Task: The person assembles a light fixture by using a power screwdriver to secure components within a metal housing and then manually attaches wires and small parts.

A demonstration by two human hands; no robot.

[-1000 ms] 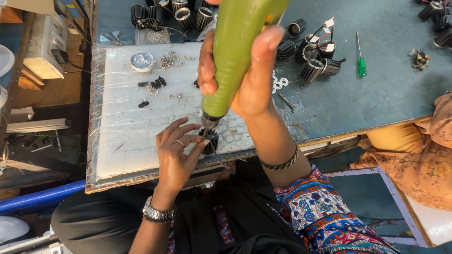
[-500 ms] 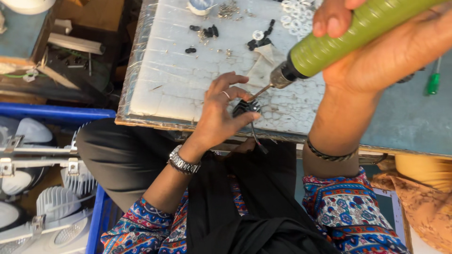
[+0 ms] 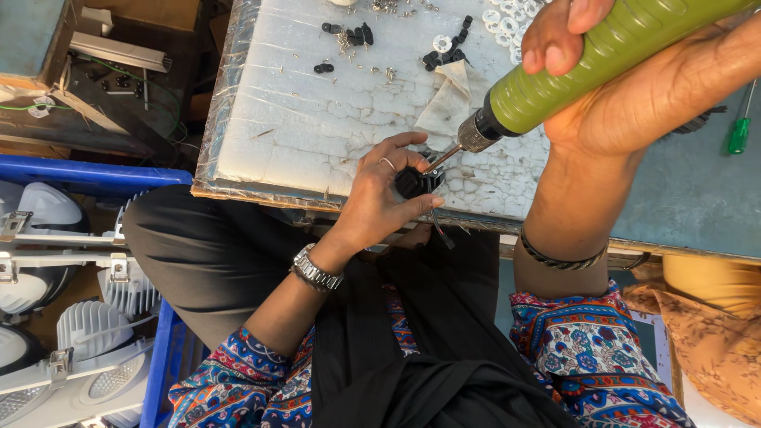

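- White foam board (image 3: 301, 135), cracked and wrapped in clear film, lies on a grey-blue bench (image 3: 682, 206) seen from above; the person sits at its near edge.
- Left hand (image 3: 380, 198) closes its grip around a small black part (image 3: 412, 184), fingers and thumb wrapped snugly so that only the top shows; the part sits at the board's near edge, just above the lap.
- Right hand (image 3: 626, 87) has a full-fist grip on a green electric screwdriver (image 3: 602, 55), its metal tip slanting down to touch the black part.
- The part looks light, rigid and hard, likely moulded plastic; being small and smooth it could twist under the driver, so pinching it by the sides, as now, seems the soundest hold.
- The screwdriver looks heavier, with a ridged barrel that should resist slipping; its middle is the natural place to hold it.
- Loose on the board: more black pieces (image 3: 349, 36), white washers (image 3: 499, 20), scattered screws (image 3: 388, 73) and a scrap of cloth (image 3: 452, 99); no tray holds them.
- A blue crate (image 3: 162, 349) on the left holds white finned lamp housings (image 3: 87, 325) with metal clips, stacked close together.
- A small green-handled screwdriver (image 3: 740, 131) lies on the bench, well apart on the right.
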